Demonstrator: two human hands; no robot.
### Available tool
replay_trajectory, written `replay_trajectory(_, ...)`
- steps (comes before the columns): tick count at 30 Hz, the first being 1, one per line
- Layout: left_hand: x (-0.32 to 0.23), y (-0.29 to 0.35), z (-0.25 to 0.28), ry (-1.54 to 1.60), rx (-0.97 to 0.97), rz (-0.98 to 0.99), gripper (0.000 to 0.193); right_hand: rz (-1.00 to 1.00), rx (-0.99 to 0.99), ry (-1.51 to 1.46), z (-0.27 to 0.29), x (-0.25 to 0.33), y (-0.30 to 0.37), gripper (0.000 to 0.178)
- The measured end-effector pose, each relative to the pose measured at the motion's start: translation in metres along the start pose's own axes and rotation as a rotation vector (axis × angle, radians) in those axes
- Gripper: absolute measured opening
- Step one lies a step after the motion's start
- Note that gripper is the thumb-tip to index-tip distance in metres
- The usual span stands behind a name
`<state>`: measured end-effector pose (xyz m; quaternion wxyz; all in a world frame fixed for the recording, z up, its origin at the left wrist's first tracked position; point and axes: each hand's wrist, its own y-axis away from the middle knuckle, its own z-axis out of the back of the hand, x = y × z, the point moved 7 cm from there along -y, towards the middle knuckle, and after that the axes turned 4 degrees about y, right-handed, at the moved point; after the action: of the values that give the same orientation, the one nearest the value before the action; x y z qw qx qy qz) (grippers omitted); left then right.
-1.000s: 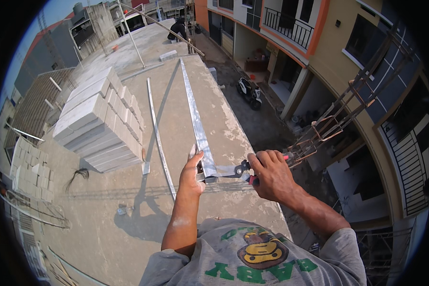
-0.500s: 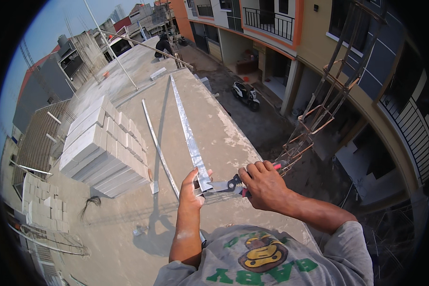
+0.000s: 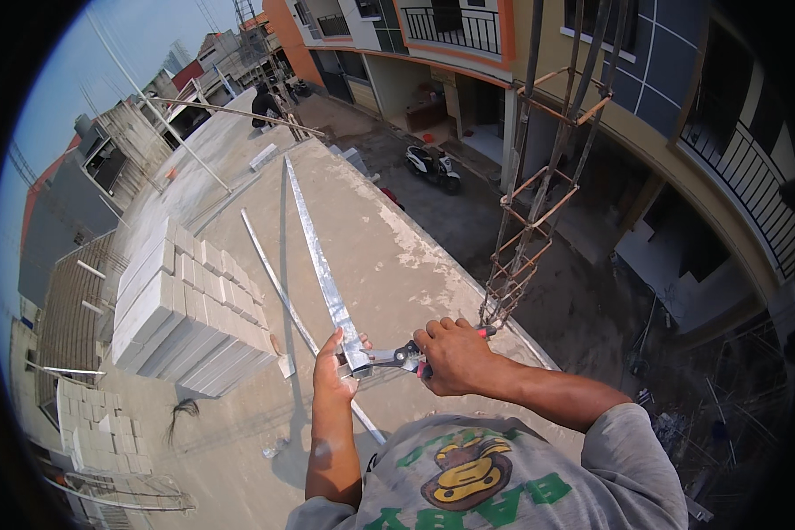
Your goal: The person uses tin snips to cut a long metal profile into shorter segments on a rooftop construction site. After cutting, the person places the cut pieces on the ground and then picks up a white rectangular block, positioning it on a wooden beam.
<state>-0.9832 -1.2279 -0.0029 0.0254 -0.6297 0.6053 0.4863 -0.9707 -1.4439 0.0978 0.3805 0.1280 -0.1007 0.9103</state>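
Note:
A long, shiny metal profile stretches away from me, its near end gripped by my left hand with thumb and fingers on either side. My right hand is wrapped round the red-and-black handles of a pair of tin snips. The jaws of the snips meet the near end of the profile, beside my left fingers; whether they bite into the metal is too small to tell. A second thin metal strip lies on the concrete to the left.
A stack of pale blocks stands on the left, with a smaller block pile nearer. A rebar column cage rises at the slab's right edge, above a drop to a lane with a parked scooter. A person crouches far off.
The whole view has shifted, so the hands, snips and profile appear further left. Both hands keep their hold, and the snips stay at the profile's near end.

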Motion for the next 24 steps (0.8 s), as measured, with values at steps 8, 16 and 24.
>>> replay_trajectory(8,0.001,-0.002,0.009,0.039,0.004,-0.009,0.039,0.102,-0.145,-0.038,-0.023,-0.012,0.004,0.049)
replay_trajectory(16,-0.011,0.002,0.009,-0.025,-0.013,-0.052,0.033,0.215,-0.287,0.093,-0.026,-0.006,-0.006,0.039)
replay_trajectory(24,-0.013,0.011,0.004,-0.032,0.002,-0.063,0.036,0.308,-0.296,0.132,-0.025,0.000,-0.019,0.041)
